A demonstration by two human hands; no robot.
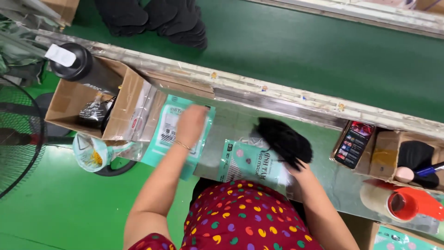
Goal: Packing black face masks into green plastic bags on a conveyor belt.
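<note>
My left hand (191, 121) lies flat and released on the teal packets (172, 125) at centre left; my right hand (299, 167) grasps a black bundle (284, 140).

A green conveyor belt (323, 51) runs across from twelve to three o'clock, with a pile of black fabric (157, 18) lying on it at eleven. At nine to ten o'clock an open cardboard box (69, 99) holds a black bottle (78, 67). A black fan grille (18, 139) stands at nine o'clock over the green floor (60, 208). At three o'clock a phone (354, 144) leans with its screen lit, and a tape roll with a red core (397, 203) sits at four.
</note>
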